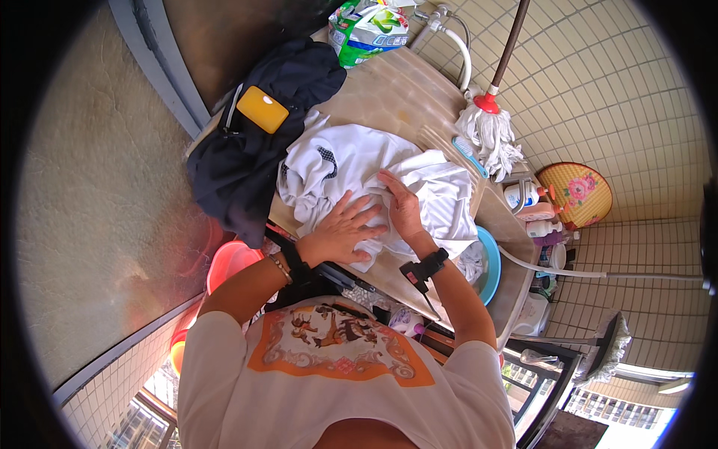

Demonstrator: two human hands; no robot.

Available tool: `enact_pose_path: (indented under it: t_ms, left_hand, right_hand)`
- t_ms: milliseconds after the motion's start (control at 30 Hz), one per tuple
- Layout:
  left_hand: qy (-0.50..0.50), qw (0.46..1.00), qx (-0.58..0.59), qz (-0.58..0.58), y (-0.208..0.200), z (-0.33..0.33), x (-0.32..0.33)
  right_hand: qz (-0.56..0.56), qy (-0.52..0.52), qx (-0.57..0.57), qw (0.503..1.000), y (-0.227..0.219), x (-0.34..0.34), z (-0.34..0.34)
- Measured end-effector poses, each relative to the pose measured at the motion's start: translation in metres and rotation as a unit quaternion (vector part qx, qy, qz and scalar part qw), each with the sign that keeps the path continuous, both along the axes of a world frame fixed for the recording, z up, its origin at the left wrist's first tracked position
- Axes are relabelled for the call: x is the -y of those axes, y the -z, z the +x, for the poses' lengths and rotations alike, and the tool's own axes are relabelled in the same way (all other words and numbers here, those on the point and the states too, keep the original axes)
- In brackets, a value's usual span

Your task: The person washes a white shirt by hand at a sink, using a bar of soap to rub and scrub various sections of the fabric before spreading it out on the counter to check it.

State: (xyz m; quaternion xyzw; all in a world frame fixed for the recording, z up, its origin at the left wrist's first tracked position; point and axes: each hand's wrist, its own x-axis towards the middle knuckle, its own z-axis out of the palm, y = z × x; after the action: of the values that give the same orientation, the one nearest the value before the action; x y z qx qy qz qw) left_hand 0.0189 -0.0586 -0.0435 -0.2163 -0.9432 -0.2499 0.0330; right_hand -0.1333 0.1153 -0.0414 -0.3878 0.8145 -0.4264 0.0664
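A crumpled white garment (359,153), with a small dark patterned patch, lies across the stone washboard counter. My left hand (340,233) rests flat on its near part, fingers spread. Just to the right, my right hand (404,211) is curled around some of the white cloth, its fingertips partly hidden. Dark clothing (299,71) is heaped to the left, hanging over the counter's edge. On top of that heap sits a yellow bar (262,110) that looks like soap.
At right, a blue basin (490,266) holds pale cloth. A blue brush (470,156) lies beside a white mop (490,135). Several bottles (538,213) and a woven fan (576,193) line the wall. A detergent bag (368,34) stands behind; a red bucket (232,262) is below left.
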Motion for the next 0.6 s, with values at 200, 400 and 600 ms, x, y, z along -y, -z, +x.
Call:
enact_pose_path:
  t_ms: [200,400,600]
  left_hand:
    - [0.001,0.999,0.035,-0.030,0.008,0.000,0.001]
    - [0.003,1.000,-0.011,-0.004,0.007,0.000,0.003]
    - [0.003,1.000,-0.013,0.009,0.005,0.004,0.004]
  right_hand:
    - [0.213,-0.087,-0.115,0.966,0.002,0.008,0.012]
    - [0.301,0.038,-0.181,0.935,0.017,0.015,-0.037]
    - [0.143,0.127,-0.225,0.955,0.047,0.013,-0.064]
